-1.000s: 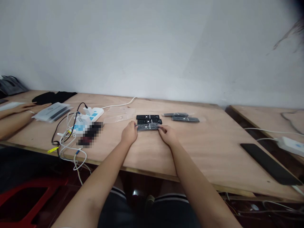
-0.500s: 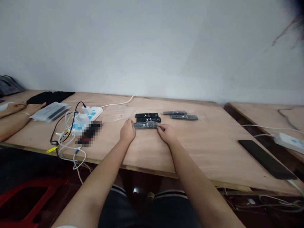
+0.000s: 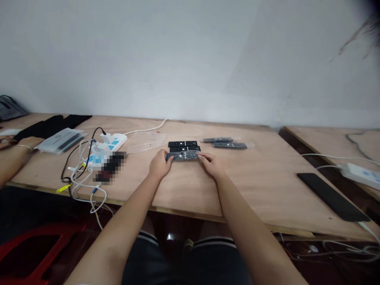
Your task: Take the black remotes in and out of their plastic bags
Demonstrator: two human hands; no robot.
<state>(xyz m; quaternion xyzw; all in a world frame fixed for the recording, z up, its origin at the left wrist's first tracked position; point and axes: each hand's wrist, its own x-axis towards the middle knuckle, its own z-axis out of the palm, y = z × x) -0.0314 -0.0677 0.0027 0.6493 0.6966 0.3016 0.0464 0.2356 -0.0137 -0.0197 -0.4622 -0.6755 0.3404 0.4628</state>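
Note:
Between my two hands is a black remote control (image 3: 183, 156) in a clear plastic sleeve, its button side facing me. My left hand (image 3: 159, 163) is closed on its left end, thumb in front. The fingers of my right hand (image 3: 210, 163) pinch its right end. Just beyond it lie two bare black remotes, a far one (image 3: 182, 144) and a near one (image 3: 184, 149) partly covered by the sleeved remote. To the right rest two more sleeved remotes, one behind (image 3: 218, 140) and one in front (image 3: 230, 145).
Empty clear sleeves (image 3: 148, 140) lie left of the remotes. A white power strip (image 3: 118, 139) with tangled cables and a pixelated dark object (image 3: 110, 168) sit further left. Another person's hand (image 3: 31, 142) is near a bagged packet (image 3: 61, 140). A black phone (image 3: 331, 196) lies at right.
The sleeved remote has tipped so its buttons show more clearly, and my left thumb now shows on its front. At far left, the other person's hands have shifted left.

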